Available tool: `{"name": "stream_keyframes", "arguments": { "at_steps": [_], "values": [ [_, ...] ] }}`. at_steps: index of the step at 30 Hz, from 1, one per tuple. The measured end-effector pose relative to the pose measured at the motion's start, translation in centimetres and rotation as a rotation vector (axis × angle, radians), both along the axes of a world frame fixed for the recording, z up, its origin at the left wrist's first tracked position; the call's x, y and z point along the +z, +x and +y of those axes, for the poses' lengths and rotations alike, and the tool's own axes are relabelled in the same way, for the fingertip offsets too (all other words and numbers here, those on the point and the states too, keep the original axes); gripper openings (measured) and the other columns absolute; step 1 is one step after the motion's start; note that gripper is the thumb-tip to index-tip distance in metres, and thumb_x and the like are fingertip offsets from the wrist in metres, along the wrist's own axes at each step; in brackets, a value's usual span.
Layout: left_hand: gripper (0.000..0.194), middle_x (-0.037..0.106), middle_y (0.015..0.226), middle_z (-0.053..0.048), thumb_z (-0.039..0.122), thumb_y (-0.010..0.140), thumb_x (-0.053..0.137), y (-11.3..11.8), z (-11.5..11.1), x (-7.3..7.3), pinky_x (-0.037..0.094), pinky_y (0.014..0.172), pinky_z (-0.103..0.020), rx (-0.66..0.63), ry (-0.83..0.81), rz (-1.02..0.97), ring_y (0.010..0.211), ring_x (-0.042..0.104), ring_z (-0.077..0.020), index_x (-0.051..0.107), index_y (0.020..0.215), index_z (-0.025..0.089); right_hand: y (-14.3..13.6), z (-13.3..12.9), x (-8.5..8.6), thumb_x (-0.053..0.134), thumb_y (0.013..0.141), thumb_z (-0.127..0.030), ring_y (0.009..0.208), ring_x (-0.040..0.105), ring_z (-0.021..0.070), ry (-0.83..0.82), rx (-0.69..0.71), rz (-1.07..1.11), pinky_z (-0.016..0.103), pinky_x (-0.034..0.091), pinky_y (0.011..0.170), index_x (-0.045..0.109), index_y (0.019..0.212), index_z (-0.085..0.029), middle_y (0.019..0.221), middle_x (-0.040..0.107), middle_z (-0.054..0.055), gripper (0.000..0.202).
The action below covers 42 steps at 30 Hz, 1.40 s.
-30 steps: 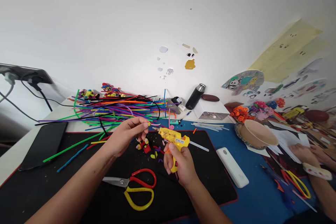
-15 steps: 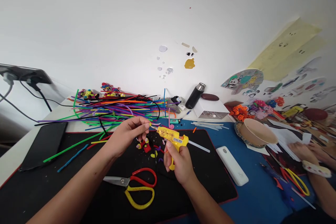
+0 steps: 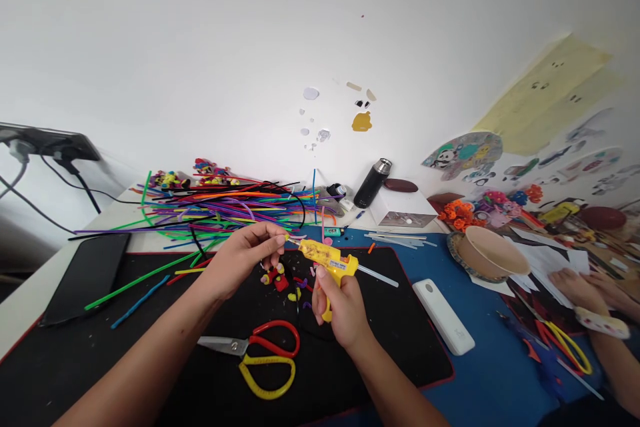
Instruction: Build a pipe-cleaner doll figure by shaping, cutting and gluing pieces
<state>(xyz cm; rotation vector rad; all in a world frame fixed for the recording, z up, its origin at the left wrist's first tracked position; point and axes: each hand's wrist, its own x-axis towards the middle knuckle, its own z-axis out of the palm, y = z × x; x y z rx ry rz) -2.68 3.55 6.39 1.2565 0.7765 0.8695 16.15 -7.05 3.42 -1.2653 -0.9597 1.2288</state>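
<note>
My right hand is wrapped round the handle of a yellow hot glue gun, with a clear glue stick sticking out of its back end. The gun's nozzle points left, at the fingertips of my left hand. Those fingers pinch a tiny yellow piece, which meets the nozzle tip; its kind is too small to make out. Below the hands, small red and yellow pipe cleaner pieces lie on the black mat. Scissors with red and yellow handles lie nearer to me.
A heap of coloured pipe cleaners lies at the back left, by a black phone. A black thermos, a white power bank and a bowl stand or lie rightward. Another person's hands rest on papers at far right.
Almost nothing differs. The glue gun has tipped very slightly and shifted a touch, its nozzle still at the yellow piece in my left fingers.
</note>
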Motion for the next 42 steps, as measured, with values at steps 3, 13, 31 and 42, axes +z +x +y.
{"name": "stream_keyframes", "arguments": {
  "at_steps": [3, 13, 31, 42],
  "values": [
    [0.043, 0.068, 0.071, 0.000, 0.058, 0.080, 0.088, -0.08, 0.04, 0.01, 0.049, 0.058, -0.027, 0.004, -0.005, -0.001, 0.060, 0.062, -0.0157, 0.072, 0.085, 0.020, -0.06, 0.11, -0.02, 0.070, 0.084, -0.083, 0.033, 0.042, 0.0099, 0.002, 0.002, -0.008, 0.024, 0.034, 0.040, 0.049, 0.050, -0.023, 0.036, 0.044, -0.002, 0.073],
    [0.047, 0.068, 0.070, 0.001, 0.060, 0.077, 0.091, -0.24, 0.16, 0.07, 0.048, 0.057, -0.026, 0.020, -0.021, -0.029, 0.059, 0.061, -0.0139, 0.074, 0.092, 0.019, -0.31, 0.27, 0.58, 0.069, 0.084, -0.084, 0.033, 0.043, 0.0098, 0.000, 0.012, -0.031, 0.024, 0.036, 0.040, 0.047, 0.045, -0.023, 0.036, 0.044, -0.002, 0.076],
    [0.043, 0.066, 0.070, 0.002, 0.056, 0.079, 0.091, -0.33, 0.30, -0.11, 0.049, 0.056, -0.025, 0.018, -0.004, -0.057, 0.059, 0.063, -0.0136, 0.075, 0.092, 0.019, -0.25, 0.65, 0.72, 0.063, 0.086, -0.085, 0.034, 0.041, 0.0098, -0.003, 0.026, -0.079, 0.027, 0.034, 0.045, 0.046, 0.039, -0.024, 0.036, 0.044, 0.001, 0.079],
    [0.043, 0.067, 0.070, 0.002, 0.055, 0.077, 0.093, -0.36, 0.27, 0.07, 0.050, 0.054, -0.025, 0.051, -0.002, -0.066, 0.057, 0.063, -0.0139, 0.076, 0.092, 0.018, -0.41, 0.67, 0.98, 0.064, 0.084, -0.087, 0.034, 0.041, 0.0099, -0.023, 0.026, -0.081, 0.027, 0.033, 0.044, 0.045, 0.039, -0.024, 0.035, 0.044, 0.000, 0.080]
  ]
}}
